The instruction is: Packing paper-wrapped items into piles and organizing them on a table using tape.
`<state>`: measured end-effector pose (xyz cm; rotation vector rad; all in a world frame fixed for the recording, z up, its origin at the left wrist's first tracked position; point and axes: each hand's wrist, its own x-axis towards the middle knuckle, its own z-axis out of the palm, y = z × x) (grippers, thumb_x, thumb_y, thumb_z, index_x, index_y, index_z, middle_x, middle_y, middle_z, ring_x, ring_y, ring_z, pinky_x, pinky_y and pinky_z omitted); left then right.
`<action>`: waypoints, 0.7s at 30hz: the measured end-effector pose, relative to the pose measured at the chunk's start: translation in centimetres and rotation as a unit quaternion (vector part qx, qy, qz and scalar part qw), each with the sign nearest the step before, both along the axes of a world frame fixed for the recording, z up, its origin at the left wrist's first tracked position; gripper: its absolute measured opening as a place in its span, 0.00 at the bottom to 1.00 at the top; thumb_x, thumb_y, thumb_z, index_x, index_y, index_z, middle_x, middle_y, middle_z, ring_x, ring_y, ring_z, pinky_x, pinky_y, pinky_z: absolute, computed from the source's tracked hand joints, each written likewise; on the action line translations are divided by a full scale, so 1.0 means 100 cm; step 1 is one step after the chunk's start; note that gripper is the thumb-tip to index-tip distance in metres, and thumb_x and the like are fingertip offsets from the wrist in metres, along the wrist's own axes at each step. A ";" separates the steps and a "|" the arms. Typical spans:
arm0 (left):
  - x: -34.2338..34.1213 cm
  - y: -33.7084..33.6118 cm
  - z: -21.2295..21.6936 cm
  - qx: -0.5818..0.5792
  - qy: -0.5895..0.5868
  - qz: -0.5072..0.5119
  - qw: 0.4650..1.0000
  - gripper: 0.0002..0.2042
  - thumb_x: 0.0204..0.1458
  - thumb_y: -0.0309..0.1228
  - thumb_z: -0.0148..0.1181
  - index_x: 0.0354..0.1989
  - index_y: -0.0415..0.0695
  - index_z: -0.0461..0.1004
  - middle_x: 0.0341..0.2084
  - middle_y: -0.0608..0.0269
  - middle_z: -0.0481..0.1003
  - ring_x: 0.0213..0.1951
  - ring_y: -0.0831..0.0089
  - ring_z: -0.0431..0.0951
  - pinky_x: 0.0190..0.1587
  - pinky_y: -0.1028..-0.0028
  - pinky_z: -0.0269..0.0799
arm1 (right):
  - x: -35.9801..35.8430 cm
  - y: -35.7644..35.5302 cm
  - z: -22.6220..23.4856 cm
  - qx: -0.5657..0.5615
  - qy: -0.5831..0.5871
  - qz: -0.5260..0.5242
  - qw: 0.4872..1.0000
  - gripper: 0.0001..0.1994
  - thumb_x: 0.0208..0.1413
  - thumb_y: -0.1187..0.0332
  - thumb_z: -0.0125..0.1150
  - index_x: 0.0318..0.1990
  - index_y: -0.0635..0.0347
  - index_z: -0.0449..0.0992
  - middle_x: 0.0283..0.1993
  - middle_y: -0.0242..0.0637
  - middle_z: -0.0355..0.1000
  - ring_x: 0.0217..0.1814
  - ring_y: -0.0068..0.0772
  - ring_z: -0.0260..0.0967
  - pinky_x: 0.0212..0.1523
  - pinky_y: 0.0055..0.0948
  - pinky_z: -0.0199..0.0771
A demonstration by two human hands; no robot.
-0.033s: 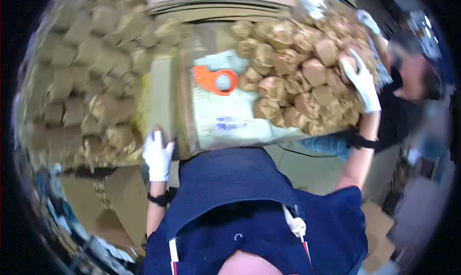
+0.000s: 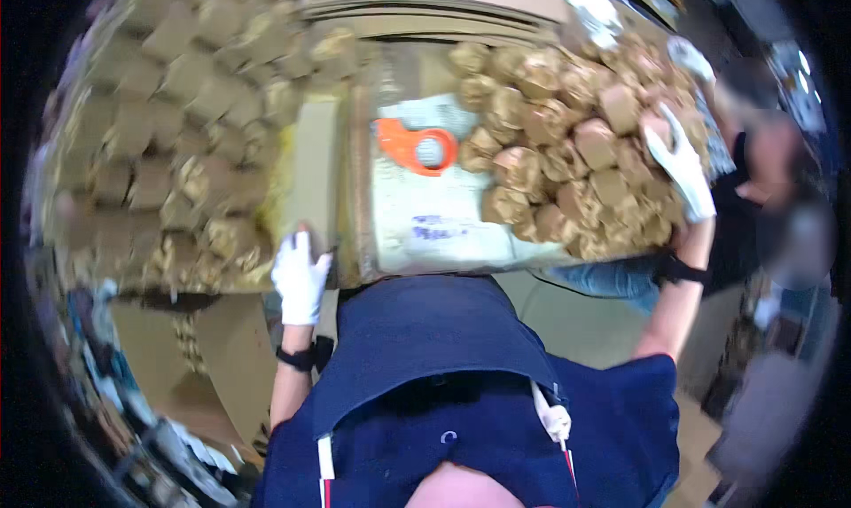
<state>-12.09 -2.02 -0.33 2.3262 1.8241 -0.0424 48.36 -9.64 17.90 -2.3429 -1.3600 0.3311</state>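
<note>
My left hand (image 2: 300,279), in a white glove, is at the near end of a long narrow cardboard box (image 2: 316,167). Its fingers and thumb lie about that end, and the grip is partly hidden. My right hand (image 2: 683,167), also gloved in white, reaches over a heap of brown paper-wrapped bundles (image 2: 567,144). Its fingers are spread and touch bundles at the heap's right side; blur hides whether one is gripped. Between my hands, an orange tape dispenser (image 2: 415,146) lies on a white sheet (image 2: 434,229) with blue handwriting.
Many similar wrapped bundles (image 2: 177,144) cover the left of the table. Flat cardboard sheets (image 2: 434,16) are stacked at the far side. A shiny silvery package (image 2: 589,11) lies behind the right heap. Another person's gloved hand (image 2: 690,58) is at the far right. An open carton (image 2: 191,357) stands below left.
The whole scene sits slightly farther right in the picture. Both hands keep nearly the same places against the box and the heap.
</note>
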 end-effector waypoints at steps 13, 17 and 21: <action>0.069 -0.014 0.064 -0.060 -0.178 -0.005 0.982 0.33 0.49 0.47 0.60 0.63 0.48 0.66 0.61 0.39 0.64 0.44 0.44 0.79 0.47 0.53 0.78 | 0.043 -0.023 -0.019 0.188 0.151 -0.042 0.970 0.26 0.56 0.70 0.68 0.62 0.63 0.69 0.53 0.38 0.72 0.52 0.26 0.69 0.53 0.27 0.71; 0.100 -0.049 0.006 -0.212 -0.121 -0.106 0.964 0.27 0.49 0.46 0.59 0.56 0.45 0.70 0.48 0.42 0.72 0.43 0.44 0.79 0.47 0.51 0.77 | -0.121 0.001 -0.003 0.180 0.251 0.063 0.949 0.27 0.58 0.65 0.64 0.64 0.63 0.68 0.59 0.38 0.71 0.57 0.29 0.69 0.57 0.30 0.71; 0.059 -0.054 -0.022 -0.139 -0.195 -0.294 0.925 0.17 0.56 0.22 0.48 0.54 0.46 0.71 0.47 0.48 0.72 0.38 0.50 0.80 0.39 0.58 0.79 | -0.224 0.017 -0.075 -0.002 0.505 0.119 0.855 0.31 0.54 0.61 0.67 0.64 0.60 0.68 0.54 0.37 0.72 0.55 0.28 0.70 0.58 0.28 0.69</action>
